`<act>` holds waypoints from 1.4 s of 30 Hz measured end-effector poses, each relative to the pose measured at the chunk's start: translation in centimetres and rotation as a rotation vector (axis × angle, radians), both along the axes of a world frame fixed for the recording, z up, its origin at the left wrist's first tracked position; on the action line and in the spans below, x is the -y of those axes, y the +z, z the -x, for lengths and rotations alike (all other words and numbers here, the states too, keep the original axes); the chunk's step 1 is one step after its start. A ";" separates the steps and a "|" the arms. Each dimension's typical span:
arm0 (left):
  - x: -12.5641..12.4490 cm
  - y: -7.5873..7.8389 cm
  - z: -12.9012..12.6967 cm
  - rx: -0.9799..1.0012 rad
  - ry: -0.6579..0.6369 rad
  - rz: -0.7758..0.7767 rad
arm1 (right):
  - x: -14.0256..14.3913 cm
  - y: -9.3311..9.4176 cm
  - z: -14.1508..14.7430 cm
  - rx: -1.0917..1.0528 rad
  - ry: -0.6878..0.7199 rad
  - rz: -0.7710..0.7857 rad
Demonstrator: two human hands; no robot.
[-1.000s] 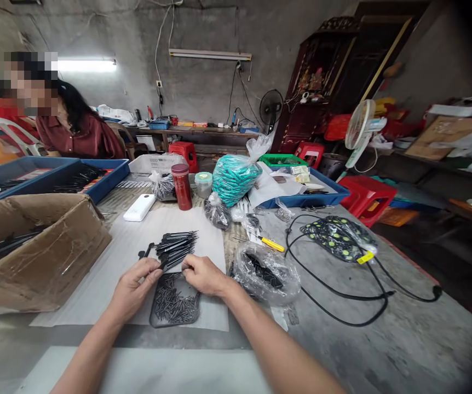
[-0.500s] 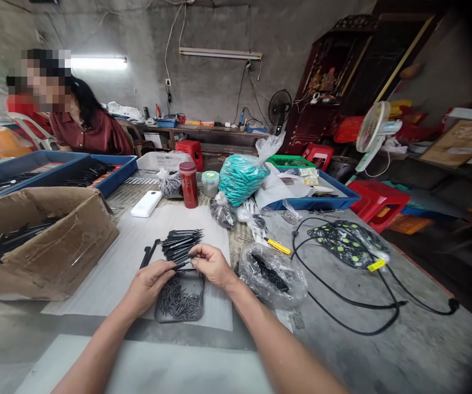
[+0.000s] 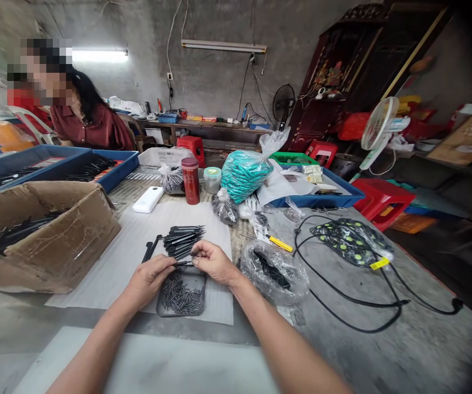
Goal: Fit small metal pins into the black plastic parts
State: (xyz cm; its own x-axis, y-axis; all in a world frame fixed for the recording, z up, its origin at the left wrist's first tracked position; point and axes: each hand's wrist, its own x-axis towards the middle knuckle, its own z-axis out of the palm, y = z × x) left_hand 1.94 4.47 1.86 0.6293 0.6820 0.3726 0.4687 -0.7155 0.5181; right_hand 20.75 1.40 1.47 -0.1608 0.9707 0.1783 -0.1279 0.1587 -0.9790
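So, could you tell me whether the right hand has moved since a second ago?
Yes: the right hand moved up from the tray towards the pile of black sticks.

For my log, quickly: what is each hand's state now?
Left hand: closed on thin black part.
Right hand: closed on the same part.

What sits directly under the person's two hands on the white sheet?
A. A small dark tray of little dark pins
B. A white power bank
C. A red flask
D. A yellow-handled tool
A. The left hand and right hand pinch a thin black piece just above the dark tray filled with small dark pins; the red flask stands far back on the table.
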 end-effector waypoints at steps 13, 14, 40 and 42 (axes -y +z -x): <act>0.1 0.5 0.1 -0.069 -0.065 -0.042 | 0.4 -0.2 -0.2 0.122 0.073 0.000; 0.1 0.4 0.0 -0.059 -0.051 -0.030 | 0.3 -0.3 -0.2 0.093 0.060 0.013; -3.0 0.5 -4.3 -0.460 0.355 -0.159 | -1.2 -3.0 -0.1 0.048 -0.487 0.062; -3.3 1.0 -2.9 -0.392 0.416 -0.106 | -1.1 -2.9 -0.1 0.061 -0.498 0.049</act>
